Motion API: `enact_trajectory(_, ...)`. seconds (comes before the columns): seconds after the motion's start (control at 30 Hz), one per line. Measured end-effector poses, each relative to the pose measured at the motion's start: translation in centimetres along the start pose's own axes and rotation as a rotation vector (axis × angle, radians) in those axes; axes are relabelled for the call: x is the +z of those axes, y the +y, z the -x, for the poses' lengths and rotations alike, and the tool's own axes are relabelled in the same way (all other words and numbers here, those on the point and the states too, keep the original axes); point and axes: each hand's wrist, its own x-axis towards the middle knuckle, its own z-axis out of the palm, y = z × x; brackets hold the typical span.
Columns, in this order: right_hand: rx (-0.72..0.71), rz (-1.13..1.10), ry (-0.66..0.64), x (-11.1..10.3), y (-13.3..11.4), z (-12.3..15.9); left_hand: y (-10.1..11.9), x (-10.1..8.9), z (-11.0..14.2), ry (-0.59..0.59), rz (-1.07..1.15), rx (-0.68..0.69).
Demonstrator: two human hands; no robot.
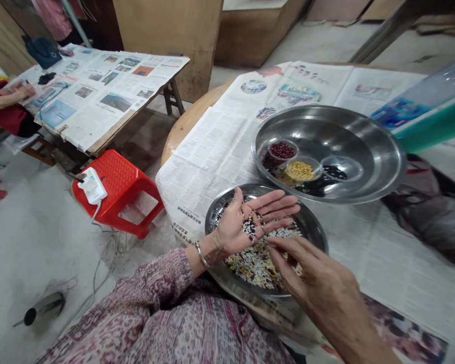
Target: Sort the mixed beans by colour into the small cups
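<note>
My left hand (246, 222) lies palm up with its fingers stretched out, a small heap of black beans and white grains (249, 226) on the palm. Below it is a shallow steel bowl (323, 241) of mixed white grains and black, dark red and yellow beans (254, 263). Close to the left fingers, my right hand (314, 268) hangs over the bowl's right side, thumb and fingertips drawn together in a pinch. Whatever is between those fingertips is too small to make out.
A large steel basin (367, 187) behind holds clear cups of red beans (282, 150), yellow beans (299, 171) and black beans (334, 172). A clear plastic bottle (409, 108) stands right. A red stool (117, 184) bears a power strip (92, 185). Another person's hands (25, 91) rest at the far table.
</note>
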Motion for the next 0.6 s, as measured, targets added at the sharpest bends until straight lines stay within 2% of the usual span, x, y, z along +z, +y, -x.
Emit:
enact_trajectory(0.17,0.064,-0.087,0.113,1.1,-1.1,-1.4,-0.4,0.2,0.1,-0.065,-0.088,-0.008)
enact_trajectory(0.4,0.144,-0.094,0.071,2.3,-1.4,-1.7,-0.6,0.3,0.5,-0.114,-0.196,0.032)
enact_trajectory(0.6,0.106,-0.186,0.043,1.8,-1.7,-1.8,-0.8,-0.1,0.4,-0.079,-0.208,0.006)
